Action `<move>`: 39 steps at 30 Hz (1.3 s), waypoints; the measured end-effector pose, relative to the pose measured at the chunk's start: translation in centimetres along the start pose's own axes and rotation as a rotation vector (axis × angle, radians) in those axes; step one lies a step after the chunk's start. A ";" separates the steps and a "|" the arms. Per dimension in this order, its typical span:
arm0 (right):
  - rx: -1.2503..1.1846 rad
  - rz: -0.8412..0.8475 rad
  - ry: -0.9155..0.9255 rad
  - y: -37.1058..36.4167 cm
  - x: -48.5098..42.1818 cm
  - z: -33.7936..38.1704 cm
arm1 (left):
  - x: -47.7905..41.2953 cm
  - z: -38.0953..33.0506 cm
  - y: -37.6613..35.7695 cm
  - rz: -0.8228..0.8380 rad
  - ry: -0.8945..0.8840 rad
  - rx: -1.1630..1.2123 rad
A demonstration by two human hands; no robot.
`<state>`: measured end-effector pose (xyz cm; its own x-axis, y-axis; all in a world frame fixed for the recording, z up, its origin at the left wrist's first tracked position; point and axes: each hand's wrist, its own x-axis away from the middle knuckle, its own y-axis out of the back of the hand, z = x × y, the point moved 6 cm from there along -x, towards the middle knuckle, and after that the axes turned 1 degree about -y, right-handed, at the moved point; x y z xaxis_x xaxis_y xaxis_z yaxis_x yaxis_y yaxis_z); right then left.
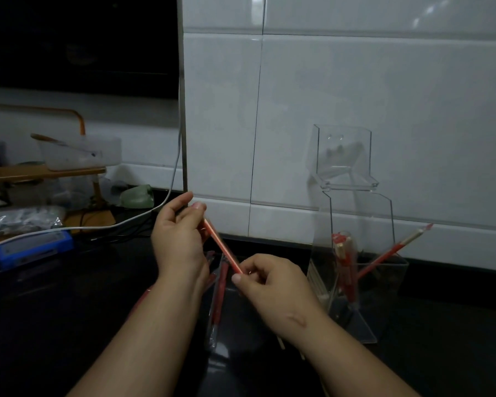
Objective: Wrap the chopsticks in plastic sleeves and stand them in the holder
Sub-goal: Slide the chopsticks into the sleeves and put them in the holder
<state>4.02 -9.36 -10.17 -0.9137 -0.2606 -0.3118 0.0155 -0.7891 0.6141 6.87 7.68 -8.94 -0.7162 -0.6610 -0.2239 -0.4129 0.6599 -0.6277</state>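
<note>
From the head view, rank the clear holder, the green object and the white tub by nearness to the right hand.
From the right hand, pinching the sleeved chopsticks:
1. Clear holder, just to its right.
2. Green object, back to its left.
3. White tub, farther left on the rack.

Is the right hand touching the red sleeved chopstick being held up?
Touching. The head view shows the right hand pinching the lower end of the sleeved chopstick, while the left hand grips its upper end.
</note>
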 end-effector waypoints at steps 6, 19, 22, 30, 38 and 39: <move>-0.012 -0.039 0.017 0.4 0.1 0.1 | 0.1 -0.1 0.2 -0.020 0.025 0.005; 0.000 -0.082 0.061 1.1 0.8 1.3 | -0.2 0.2 -0.1 -0.003 -0.031 -0.023; 0.005 -0.170 0.140 2.0 1.2 2.2 | -0.3 0.3 -0.1 -0.006 0.011 0.082; 0.036 -0.569 0.561 6.0 3.6 6.2 | -0.1 0.8 -0.3 0.035 0.038 -0.003; -0.184 -0.785 0.607 10.8 5.4 6.8 | -0.1 0.9 -0.3 0.044 0.067 -0.001; -0.206 -0.820 0.581 11.4 5.4 6.6 | 0.0 0.9 -0.4 0.050 0.070 -0.001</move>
<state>-3.44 -16.09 -0.04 -0.3377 0.2159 -0.9162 -0.4059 -0.9116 -0.0652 7.50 7.09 -9.35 -0.7733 -0.6010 -0.2020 -0.3765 0.6916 -0.6164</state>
